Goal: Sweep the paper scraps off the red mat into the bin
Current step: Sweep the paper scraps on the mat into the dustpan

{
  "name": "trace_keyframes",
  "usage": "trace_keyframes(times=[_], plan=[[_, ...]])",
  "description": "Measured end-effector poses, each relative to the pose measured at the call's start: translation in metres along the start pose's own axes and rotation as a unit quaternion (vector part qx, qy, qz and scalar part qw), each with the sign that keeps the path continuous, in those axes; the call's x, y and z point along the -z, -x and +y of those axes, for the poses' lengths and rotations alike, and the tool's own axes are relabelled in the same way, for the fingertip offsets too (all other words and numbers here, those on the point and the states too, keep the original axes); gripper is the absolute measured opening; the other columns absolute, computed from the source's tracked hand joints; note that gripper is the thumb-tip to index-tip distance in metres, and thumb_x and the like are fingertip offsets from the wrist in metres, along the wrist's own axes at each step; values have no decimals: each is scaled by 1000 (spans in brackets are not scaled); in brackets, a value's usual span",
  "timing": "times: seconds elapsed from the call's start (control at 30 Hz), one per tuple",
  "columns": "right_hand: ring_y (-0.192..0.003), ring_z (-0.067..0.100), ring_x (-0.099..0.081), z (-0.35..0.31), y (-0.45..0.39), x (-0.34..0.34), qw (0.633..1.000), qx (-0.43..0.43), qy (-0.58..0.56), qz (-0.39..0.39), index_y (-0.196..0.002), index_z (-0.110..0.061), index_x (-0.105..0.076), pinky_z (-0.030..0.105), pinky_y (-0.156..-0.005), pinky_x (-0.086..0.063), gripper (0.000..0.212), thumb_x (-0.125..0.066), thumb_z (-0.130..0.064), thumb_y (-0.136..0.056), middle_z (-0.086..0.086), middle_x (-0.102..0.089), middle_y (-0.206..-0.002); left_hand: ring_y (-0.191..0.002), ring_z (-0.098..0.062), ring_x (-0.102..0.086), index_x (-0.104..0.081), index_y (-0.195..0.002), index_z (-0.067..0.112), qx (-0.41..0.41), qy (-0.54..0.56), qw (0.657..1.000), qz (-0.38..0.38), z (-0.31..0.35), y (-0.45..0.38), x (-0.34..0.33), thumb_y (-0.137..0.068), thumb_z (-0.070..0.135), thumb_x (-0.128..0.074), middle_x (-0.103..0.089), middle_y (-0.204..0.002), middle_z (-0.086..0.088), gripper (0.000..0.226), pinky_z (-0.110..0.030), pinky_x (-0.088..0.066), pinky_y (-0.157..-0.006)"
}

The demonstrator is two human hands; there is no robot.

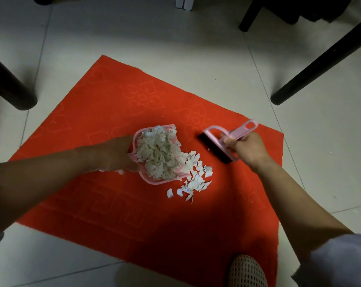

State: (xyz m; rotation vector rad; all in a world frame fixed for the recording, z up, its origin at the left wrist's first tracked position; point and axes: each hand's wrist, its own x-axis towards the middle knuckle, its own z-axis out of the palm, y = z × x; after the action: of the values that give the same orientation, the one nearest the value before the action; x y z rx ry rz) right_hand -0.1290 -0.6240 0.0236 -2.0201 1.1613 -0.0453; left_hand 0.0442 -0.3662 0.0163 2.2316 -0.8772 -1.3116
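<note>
Head view, looking down at floor. Red mat [117, 112] laid skewed on pale floor tiles [196, 38], faint embossed heart pattern across far half, squared border pattern toward near edge. Pink dustpan [152, 180] resting on mat near centre, heaped with paper scraps [159, 154]: small torn white bits, ragged edges, some with blue marks. Loose scraps [196, 179] spilled on mat just beside pan's open edge, touching the heap, trailing toward near side; a couple of stray bits lying slightly apart at the near end. Left hand [115, 156] at pan's handle end, handle mostly hidden under hand, fingers curled round it, grip grasping dustpan. Right hand [248, 150] clenched round handle of pink brush [229, 139], dark bristle strip facing pan, brush near loose scraps, not touching them; whether bristles touch mat hard to tell. Both forearms bare, pale sleeves at frame edges. Dark furniture legs [9, 88] on tiles left and right of mat. Perforated beige shoe [247, 270] at bottom edge, over mat's near corner. Lighting dim, near half of mat in shadow.
</note>
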Motion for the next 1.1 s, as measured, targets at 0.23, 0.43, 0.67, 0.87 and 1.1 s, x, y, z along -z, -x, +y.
trace_keyframes(times=[0.23,0.43,0.67,0.87,1.1], plan=[[-67,17,-59,12,-13,-12,925,-137,-329,131,-96,-10,-69,31,-69,-50,13,-61,-8,-85,3,-65,-78,-61,-12,-67,-41,-115,31,4,-4,1000,1,-2,-4,-2,-78,19,-75,-63,-81,6,52,-26,-54,-53],[-46,7,-58,22,-16,-32,822,-197,-515,140,-93,-14,-64,19,-47,-51,11,-56,-7,-91,-1,-67,-61,-63,-13,-67,-42,-123,30,4,-10,1000,-7,-4,-5,-4,-78,19,-75,-64,-85,8,57,-27,-54,-54],[-35,8,-52,26,-8,-33,852,-242,-437,158,-87,-6,-66,20,-42,-49,10,-57,-1,-86,5,-61,-66,-60,-10,-64,-38,-106,36,-2,-1,1000,0,3,-8,-5,-80,15,-73,-57,-77,14,48,-18,-49,-50],[-62,13,-60,12,-23,-24,821,-187,-500,202,-83,-15,-66,24,-58,-52,10,-61,-9,-88,1,-65,-75,-61,-11,-65,-44,-125,27,11,-9,1000,-8,-1,-7,-6,-79,20,-75,-61,-80,11,56,-23,-51,-55],[-54,13,-61,29,-5,-52,852,-248,-443,128,-91,-8,-64,25,-50,-55,10,-56,-2,-89,7,-66,-76,-59,-11,-65,-41,-130,24,22,-3,1000,-5,-8,-7,-4,-77,20,-76,-62,-84,9,64,-24,-51,-54]])
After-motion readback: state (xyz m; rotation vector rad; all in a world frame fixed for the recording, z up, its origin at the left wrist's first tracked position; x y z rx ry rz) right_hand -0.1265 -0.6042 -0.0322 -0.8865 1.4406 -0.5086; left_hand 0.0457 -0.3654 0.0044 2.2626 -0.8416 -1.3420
